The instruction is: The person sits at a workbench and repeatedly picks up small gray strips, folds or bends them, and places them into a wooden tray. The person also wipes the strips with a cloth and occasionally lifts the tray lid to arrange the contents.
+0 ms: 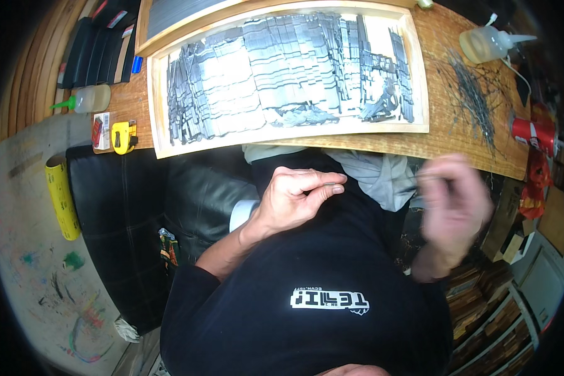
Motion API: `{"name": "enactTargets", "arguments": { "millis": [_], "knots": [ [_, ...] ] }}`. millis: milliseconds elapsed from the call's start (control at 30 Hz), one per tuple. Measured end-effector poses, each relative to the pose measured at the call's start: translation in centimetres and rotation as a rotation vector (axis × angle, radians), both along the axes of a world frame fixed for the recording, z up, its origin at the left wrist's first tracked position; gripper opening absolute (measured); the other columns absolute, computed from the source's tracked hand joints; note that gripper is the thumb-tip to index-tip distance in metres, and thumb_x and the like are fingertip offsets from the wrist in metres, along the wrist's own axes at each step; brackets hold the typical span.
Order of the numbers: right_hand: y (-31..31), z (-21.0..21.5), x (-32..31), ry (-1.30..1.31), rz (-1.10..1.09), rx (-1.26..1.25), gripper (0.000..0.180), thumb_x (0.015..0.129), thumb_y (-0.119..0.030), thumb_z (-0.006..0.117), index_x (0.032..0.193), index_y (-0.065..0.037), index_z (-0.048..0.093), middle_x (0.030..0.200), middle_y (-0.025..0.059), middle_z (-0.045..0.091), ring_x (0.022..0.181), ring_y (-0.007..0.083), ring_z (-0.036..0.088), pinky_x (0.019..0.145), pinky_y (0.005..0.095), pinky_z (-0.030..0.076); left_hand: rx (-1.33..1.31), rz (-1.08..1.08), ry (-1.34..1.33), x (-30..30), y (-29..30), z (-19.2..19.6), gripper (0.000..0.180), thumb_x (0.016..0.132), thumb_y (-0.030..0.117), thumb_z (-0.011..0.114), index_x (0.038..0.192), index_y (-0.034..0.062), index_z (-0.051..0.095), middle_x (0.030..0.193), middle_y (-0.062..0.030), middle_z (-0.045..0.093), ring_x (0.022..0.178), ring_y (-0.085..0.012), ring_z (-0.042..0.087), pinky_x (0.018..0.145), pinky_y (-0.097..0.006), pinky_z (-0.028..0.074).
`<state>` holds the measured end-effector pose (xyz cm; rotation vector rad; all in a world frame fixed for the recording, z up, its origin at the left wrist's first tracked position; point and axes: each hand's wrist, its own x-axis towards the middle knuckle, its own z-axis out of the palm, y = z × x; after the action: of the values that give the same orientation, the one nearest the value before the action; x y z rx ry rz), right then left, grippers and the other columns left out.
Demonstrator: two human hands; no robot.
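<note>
The left hand (294,200) pinched a thin grey strip (328,185) at centre frame; the right hand (454,207), blurred, left its grip unclear.

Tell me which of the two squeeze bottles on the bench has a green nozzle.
The squeeze bottle lying at the left end of the wooden bench, near the yellow tape measure. The other bottle, at the right end, has a whitish nozzle.

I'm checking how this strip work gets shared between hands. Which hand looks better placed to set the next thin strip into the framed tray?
Probably the left hand: it pinches a thin strip, sharp in view, just below the framed tray. The right hand is motion-blurred, its grip unclear.
</note>
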<state>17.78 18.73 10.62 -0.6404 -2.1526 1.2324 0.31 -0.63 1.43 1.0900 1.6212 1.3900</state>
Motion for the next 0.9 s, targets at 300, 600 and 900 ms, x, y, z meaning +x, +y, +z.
{"name": "enactTargets", "arguments": {
  "millis": [300,600,900],
  "knots": [
    [0.3,1.9,-1.3,-0.158,0.153,0.217,0.014,0.082,0.007,0.078,0.091,-0.001,0.073,0.087,0.0101,0.073,0.078,0.0220,0.070,0.070,0.0330,0.055,-0.029,-0.011,0.007,0.2,0.6,1.3,0.021,0.091,0.001,0.080,0.111,0.0000,0.080,0.098,-0.0143,0.082,0.082,-0.0201,0.080,0.074,-0.028,0.062],
    [-1.5,0.8,-5.7,0.197,0.342,0.163,0.025,0.080,0.001,0.084,0.104,0.000,0.076,0.087,0.0088,0.071,0.077,0.0211,0.068,0.068,0.0330,0.054,0.321,0.011,0.222,-2.1,3.6,6.6,0.026,0.081,-0.012,0.075,0.106,-0.0041,0.078,0.088,-0.0160,0.078,0.076,-0.0252,0.077,0.070,-0.030,0.059],
    [-0.6,0.2,-6.8,0.197,0.341,-0.041,0.025,0.077,0.005,0.086,0.101,-0.004,0.082,0.085,0.0055,0.068,0.079,0.0171,0.063,0.068,0.0293,0.050,0.280,0.030,0.400,-3.0,4.3,7.0,0.024,0.081,-0.010,0.076,0.104,-0.0018,0.078,0.077,-0.0143,0.072,0.064,-0.0266,0.069,0.061,-0.034,0.055]
  ]
}}
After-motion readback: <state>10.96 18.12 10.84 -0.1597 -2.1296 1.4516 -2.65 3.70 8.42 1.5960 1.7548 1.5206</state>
